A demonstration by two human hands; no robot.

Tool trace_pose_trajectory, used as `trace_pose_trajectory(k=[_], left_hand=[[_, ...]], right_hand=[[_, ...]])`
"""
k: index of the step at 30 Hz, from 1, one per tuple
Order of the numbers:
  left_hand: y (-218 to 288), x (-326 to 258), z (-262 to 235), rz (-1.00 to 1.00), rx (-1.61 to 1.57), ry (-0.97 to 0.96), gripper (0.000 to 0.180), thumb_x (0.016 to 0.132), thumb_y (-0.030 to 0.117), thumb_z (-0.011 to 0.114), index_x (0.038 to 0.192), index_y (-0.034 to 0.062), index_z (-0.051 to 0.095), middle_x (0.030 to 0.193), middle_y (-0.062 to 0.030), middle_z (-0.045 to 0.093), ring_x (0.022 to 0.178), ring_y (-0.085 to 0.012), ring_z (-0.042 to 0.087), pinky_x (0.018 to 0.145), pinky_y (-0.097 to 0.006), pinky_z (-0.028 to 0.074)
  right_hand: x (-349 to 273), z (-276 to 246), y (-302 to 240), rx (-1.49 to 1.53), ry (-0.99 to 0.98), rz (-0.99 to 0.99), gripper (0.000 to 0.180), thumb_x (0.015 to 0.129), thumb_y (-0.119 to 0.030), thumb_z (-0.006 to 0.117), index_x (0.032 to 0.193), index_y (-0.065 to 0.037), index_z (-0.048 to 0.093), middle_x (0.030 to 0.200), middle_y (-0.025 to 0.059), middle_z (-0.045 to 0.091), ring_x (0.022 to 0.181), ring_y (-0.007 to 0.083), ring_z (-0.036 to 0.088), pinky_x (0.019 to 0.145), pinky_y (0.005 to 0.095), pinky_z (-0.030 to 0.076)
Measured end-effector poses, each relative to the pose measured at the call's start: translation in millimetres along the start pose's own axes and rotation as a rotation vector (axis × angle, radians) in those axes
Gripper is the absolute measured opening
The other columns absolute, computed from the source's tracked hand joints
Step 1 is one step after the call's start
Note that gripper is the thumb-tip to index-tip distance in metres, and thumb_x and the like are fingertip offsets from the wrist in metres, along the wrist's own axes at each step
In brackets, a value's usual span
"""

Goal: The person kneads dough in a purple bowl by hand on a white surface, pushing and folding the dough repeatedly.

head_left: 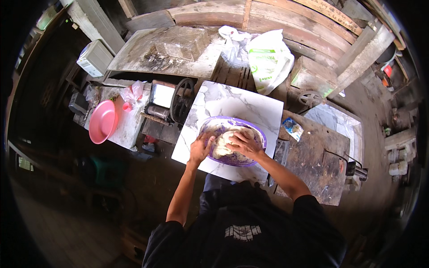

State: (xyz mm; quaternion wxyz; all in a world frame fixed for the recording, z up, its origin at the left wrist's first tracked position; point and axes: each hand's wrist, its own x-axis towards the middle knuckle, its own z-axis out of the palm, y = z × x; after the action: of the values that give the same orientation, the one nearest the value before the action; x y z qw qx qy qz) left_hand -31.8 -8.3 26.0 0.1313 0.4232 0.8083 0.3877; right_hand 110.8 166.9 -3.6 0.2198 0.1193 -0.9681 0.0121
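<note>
Black shirt (281, 236) nearest; dough (220, 148) partly gathered

My right hand (246, 144) spread atop it, unclenched; left hand (199, 148) curled at its left, grip: cannot tell. Judged: one mass formed, pale smears (212, 127) not yet worked in. Purple basin (243, 165) around both hands, marbled board (259, 105) beneath.

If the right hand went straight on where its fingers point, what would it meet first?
The dough in the purple basin; the right hand seems to touch it, though depth is unclear.

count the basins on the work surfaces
2: the purple basin holding dough, on the marbled top, and the pink basin, at the edge of the left table. Others may be hidden.
</note>
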Motion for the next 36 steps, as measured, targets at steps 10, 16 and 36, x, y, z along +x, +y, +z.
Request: trace_pose_trajectory(k=[10, 16, 36], left_hand=[[-1.3, 30.8, 5.9, 0.341, 0.335, 0.048, 0.043, 0.077, 0.020, 0.055, 0.117, 0.0076, 0.046, 0.126, -0.0126, 0.040, 0.117, -0.0301, 0.037, 0.090, -0.040, 0.034], [-31.4, 48.3, 30.7, 0.309, 0.396, -0.177, 0.062, 0.072, 0.012, 0.056, 0.129, 0.0073, 0.032, 0.136, -0.0119, 0.028, 0.125, -0.0269, 0.028, 0.095, -0.040, 0.029], [0.1, -2.1, 41.3, 0.228, 0.144, -0.043, 0.062, 0.061, -0.009, 0.048, 0.122, 0.0027, 0.042, 0.128, -0.0103, 0.041, 0.101, -0.0304, 0.046, 0.088, -0.037, 0.038]], right_hand=[[-8.8, -10.3, -9.9, -0.045, -0.176, 0.032, 0.032, 0.074, -0.016, 0.053, 0.105, -0.016, 0.047, 0.126, 0.0011, 0.035, 0.111, 0.0222, 0.039, 0.091, 0.0352, 0.035], [13.7, -35.8, -26.8, 0.578, -0.079, 0.499, 0.032, 0.076, -0.040, 0.058, 0.075, -0.008, 0.059, 0.100, 0.0073, 0.056, 0.100, 0.0254, 0.048, 0.089, 0.0388, 0.030], [9.9, -22.3, -91.2, -0.019, -0.466, 0.875, 0.061, 0.054, -0.036, 0.070, 0.109, -0.019, 0.049, 0.106, 0.0083, 0.047, 0.107, 0.0233, 0.041, 0.088, 0.0454, 0.027]])
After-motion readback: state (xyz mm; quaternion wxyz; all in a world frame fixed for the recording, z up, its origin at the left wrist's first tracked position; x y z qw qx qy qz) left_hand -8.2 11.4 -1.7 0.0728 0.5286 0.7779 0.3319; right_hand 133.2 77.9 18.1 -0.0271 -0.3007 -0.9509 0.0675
